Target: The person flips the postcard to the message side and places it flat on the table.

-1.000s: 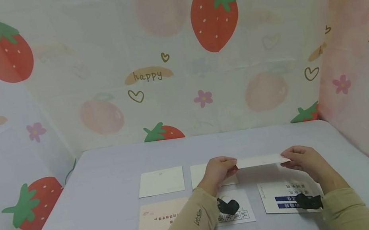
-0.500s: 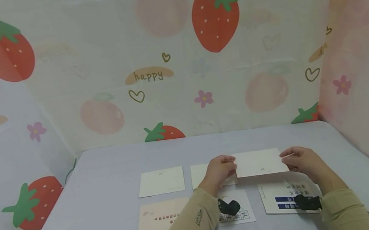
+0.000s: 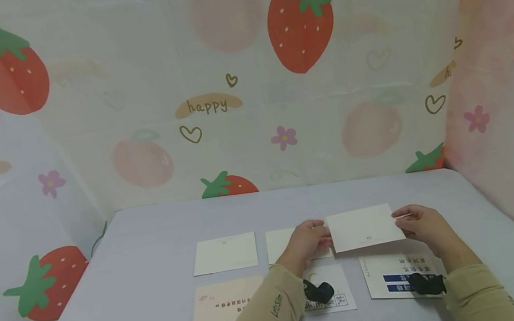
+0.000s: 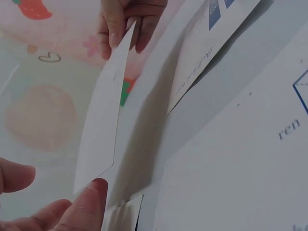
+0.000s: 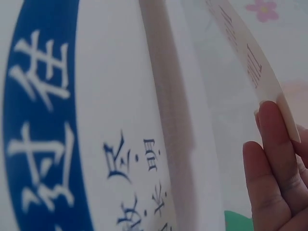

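My right hand pinches the right edge of a white postcard, thumb on one side and fingers on the other. The postcard is raised over the table, its pale face with a small printed mark towards me; its other face shows reddish lettering in the right wrist view. My left hand is at the postcard's left edge. In the left wrist view its thumb stands apart from the card and a fingertip lies right at the corner. Below the right hand lies a card with blue bands.
On the white-covered table lie a pale card at back left, another pale card partly behind my left hand, a peach card, and a card with boxed characters partly under my left forearm. Strawberry-printed curtains surround the table.
The postcard, seen almost edge-on a second ago, has turned so its pale face shows, and has tilted a little. The left fingers have come off its left edge; the right hand still holds it.
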`<state>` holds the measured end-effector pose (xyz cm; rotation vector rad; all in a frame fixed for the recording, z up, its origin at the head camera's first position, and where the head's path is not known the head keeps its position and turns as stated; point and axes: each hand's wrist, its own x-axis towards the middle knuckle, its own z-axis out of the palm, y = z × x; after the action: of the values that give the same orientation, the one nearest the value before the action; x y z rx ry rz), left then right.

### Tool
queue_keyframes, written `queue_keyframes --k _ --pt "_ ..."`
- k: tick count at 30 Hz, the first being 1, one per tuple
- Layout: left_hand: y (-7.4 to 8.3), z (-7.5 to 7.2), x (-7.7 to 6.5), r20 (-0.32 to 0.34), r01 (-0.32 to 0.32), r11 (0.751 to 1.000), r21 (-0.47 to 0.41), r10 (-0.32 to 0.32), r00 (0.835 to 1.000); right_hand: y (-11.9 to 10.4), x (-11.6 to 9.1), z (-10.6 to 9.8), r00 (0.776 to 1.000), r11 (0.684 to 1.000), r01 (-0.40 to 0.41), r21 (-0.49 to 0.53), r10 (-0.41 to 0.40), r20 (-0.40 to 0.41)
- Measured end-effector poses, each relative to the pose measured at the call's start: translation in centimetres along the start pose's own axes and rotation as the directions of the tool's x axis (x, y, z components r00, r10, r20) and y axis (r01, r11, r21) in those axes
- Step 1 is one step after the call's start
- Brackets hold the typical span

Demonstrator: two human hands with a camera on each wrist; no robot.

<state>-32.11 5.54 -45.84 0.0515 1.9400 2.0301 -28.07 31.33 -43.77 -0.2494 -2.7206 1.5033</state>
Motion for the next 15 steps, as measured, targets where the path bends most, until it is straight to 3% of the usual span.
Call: queue_keyframes --k 8,15 --pt "0.2 0.4 -0.1 0.012 0.035 0.999 0.001 -0.035 0.999 0.9 0.6 -0.1 0.998 0.998 -0.062 0.025 0.063 -0.025" --pt "0.0 0.7 -0.1 0.028 0.041 0.999 0.02 -0.042 0.999 1.1 0.8 -0.1 0.997 0.997 -0.069 0.045 0.071 -0.031"
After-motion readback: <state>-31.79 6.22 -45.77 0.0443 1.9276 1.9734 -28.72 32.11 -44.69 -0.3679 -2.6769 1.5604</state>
